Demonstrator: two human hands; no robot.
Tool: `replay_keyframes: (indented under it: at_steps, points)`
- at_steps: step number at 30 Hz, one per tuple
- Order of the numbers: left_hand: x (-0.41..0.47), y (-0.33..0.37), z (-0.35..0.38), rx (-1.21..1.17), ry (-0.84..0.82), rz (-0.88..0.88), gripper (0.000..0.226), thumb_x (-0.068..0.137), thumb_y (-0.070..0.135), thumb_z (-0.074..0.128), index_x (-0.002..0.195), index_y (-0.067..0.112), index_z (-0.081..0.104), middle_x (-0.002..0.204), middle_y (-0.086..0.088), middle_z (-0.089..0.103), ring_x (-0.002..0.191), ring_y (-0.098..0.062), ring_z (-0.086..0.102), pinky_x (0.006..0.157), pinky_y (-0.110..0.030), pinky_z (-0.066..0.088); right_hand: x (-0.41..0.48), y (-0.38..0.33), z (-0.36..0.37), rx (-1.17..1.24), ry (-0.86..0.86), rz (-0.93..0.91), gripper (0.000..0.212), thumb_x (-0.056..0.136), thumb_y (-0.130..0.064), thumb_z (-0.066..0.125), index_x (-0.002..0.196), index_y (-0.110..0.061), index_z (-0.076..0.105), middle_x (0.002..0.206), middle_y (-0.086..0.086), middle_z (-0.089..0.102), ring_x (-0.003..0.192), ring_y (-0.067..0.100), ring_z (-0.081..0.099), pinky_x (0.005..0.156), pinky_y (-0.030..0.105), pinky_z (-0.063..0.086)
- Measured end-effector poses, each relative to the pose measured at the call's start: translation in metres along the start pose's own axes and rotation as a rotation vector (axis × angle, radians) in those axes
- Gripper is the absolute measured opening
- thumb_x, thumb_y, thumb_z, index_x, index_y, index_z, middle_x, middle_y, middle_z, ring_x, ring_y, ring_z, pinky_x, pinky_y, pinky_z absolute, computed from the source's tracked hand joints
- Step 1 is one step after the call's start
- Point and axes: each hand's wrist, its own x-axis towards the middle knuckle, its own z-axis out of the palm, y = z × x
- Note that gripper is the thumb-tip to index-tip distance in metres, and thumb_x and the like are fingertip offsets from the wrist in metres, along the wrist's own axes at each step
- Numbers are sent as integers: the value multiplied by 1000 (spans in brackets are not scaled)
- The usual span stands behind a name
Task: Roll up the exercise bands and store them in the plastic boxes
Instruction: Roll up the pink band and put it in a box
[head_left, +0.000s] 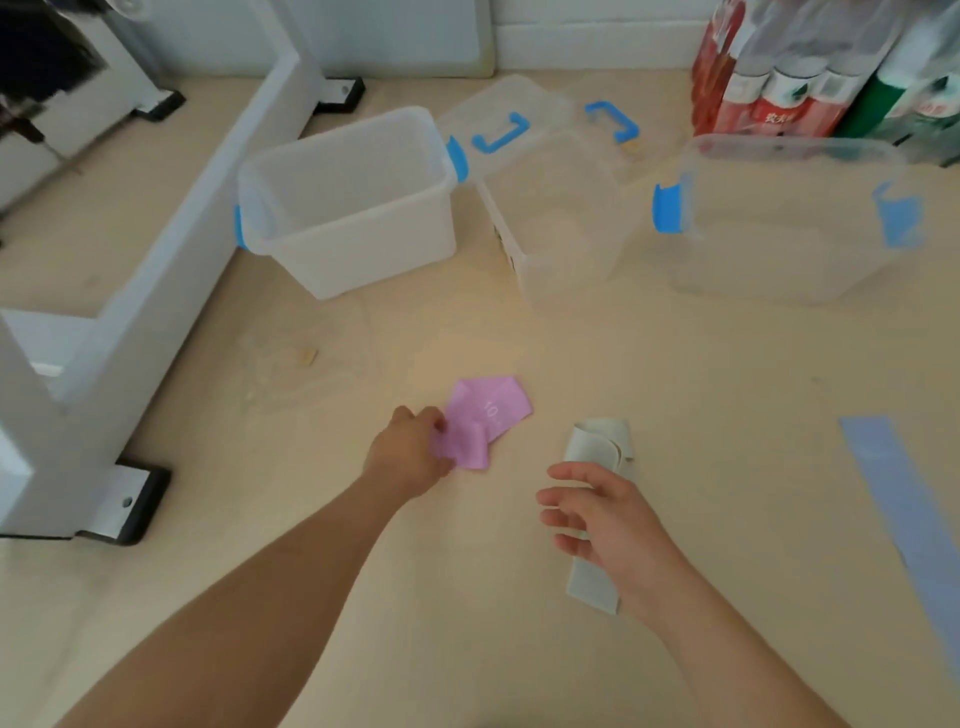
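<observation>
Your left hand (410, 452) pinches the crumpled pink exercise band (480, 421) on the floor (701, 395); your right hand (602, 514) hovers, fingers spread and empty, over the white band (597, 441), near three open plastic boxes (348, 208).

On the beige floor (675, 389), the left hand (410, 457) pinches a crumpled pink rubber exercise band (483, 421); the right hand (602, 514) hovers, fingers spread, over a folded grey-white band (602, 441).

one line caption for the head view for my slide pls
Left hand grips a crumpled pink band, right hand open above a white band, three empty plastic boxes beyond.
</observation>
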Motion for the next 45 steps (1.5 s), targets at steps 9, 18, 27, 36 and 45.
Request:
replay_keyframes:
  at_steps: [9, 18, 27, 36, 45]
  points:
    - [-79, 20, -74, -1604, -112, -128, 26, 83, -10, 55, 91, 13, 64, 76, -4, 68, 60, -13, 59, 59, -21, 51, 2, -11, 18, 109, -163, 85, 23, 92, -20, 54, 115, -21, 56, 111, 15, 67, 90, 25, 65, 73, 36, 51]
    - [-153, 54, -115, -1245, -283, 255, 10, 83, 11, 67, 90, 10, 74, 79, -5, 72, 69, -12, 65, 67, -19, 50, -1, -25, 26, 594, -416, 188, 54, 85, -43, 61, 124, -7, 55, 116, 21, 63, 92, 36, 66, 75, 44, 53]
    - [-183, 75, -174, -301, 330, 508, 11, 73, 16, 67, 75, 26, 62, 65, 10, 58, 66, -11, 56, 65, -34, 51, -19, -56, 12, -645, -90, -205, 40, 89, -32, 56, 126, -19, 51, 75, -1, 60, 60, 15, 58, 62, 24, 42]
    - [-179, 130, -276, -785, -95, 679, 60, 63, -12, 46, 110, 24, 51, 101, -10, 56, 68, -26, 53, 52, -32, 44, -103, -153, 20, 40, -782, -615, 57, 85, -62, 43, 122, -22, 60, 112, -4, 67, 108, 16, 60, 97, 42, 40]
    - [-162, 171, -271, -849, 77, 552, 43, 57, -2, 50, 89, 20, 68, 92, -5, 65, 76, -20, 60, 70, -31, 49, -139, -218, -54, -431, -428, -656, 7, 88, -9, 63, 90, -15, 67, 83, 4, 65, 76, 16, 58, 76, 31, 45]
